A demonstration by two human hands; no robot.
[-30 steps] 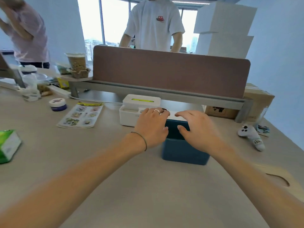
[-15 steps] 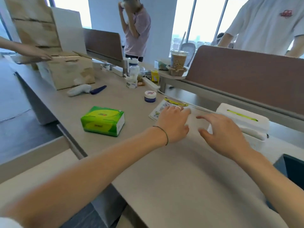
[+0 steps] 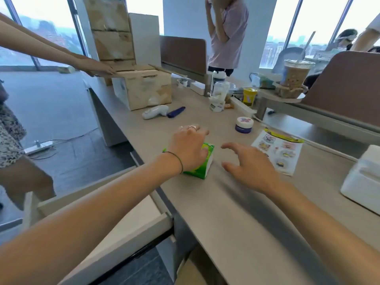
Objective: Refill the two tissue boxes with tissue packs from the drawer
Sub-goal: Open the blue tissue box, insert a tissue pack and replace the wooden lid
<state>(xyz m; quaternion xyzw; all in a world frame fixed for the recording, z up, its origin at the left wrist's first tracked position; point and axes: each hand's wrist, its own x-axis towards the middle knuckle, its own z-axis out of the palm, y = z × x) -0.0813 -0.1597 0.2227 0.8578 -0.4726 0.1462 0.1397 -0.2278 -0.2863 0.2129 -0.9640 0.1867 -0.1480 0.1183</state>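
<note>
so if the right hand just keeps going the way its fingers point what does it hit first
Most likely the green tissue pack. The right hand hovers open beside it, fingers aimed left toward the pack's near end, with only bare desk between them. The left hand already rests on top. Height above the desk is unclear.

Head view looks down and leftward, close over the desk (image 3: 236, 202).

A sticker sheet (image 3: 278, 153) lies flat on the desk (image 3: 236, 212) at three o'clock. A small round jar (image 3: 243, 124) stands at one o'clock of it. Toward twelve, a white handheld device (image 3: 154, 112) touches a blue case (image 3: 176, 112), before a cardboard box (image 3: 144, 89).
</note>
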